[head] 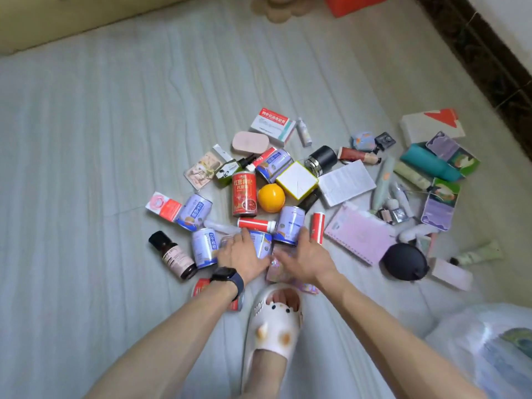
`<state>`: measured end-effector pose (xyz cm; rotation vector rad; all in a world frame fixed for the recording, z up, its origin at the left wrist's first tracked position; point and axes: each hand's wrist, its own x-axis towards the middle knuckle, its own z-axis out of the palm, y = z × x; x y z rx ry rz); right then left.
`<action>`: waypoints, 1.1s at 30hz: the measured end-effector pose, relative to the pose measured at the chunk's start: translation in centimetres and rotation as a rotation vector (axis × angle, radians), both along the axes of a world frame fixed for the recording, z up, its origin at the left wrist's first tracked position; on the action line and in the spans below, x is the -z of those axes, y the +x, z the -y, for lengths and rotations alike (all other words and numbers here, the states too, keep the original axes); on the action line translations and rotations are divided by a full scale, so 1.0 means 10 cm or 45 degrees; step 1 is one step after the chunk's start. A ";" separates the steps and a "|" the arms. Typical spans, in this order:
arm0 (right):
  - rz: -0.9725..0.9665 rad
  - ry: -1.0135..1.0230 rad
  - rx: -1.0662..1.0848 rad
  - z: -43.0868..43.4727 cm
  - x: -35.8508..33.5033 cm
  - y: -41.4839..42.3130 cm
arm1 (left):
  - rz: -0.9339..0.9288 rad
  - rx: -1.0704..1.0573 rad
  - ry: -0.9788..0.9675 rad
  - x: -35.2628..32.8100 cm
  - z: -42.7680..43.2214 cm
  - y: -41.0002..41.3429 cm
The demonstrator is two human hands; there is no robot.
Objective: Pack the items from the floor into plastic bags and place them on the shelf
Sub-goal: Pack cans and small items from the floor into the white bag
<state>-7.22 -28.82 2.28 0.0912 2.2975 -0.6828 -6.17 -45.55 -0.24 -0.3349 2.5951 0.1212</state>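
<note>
Many small items lie scattered on the pale floor: several purple-and-white cans, a red can, an orange ball, a brown bottle, a white cube box and a pink notebook. My left hand, with a dark watch on its wrist, hovers fingers apart over a purple can. My right hand reaches beside it, fingers spread above a shiny pink packet. Neither hand grips anything. A translucent plastic bag sits at the lower right.
My foot in a white slipper stands just behind the pile. More boxes, tubes and a teal bottle lie to the right, near a black round case. A dark skirting board runs along the right; a red box is at the far edge.
</note>
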 end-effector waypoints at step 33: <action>-0.884 -0.404 1.184 -2.15 -1.76 2.33 | -0.086 1.380 0.431 -2.39 -2.38 -0.06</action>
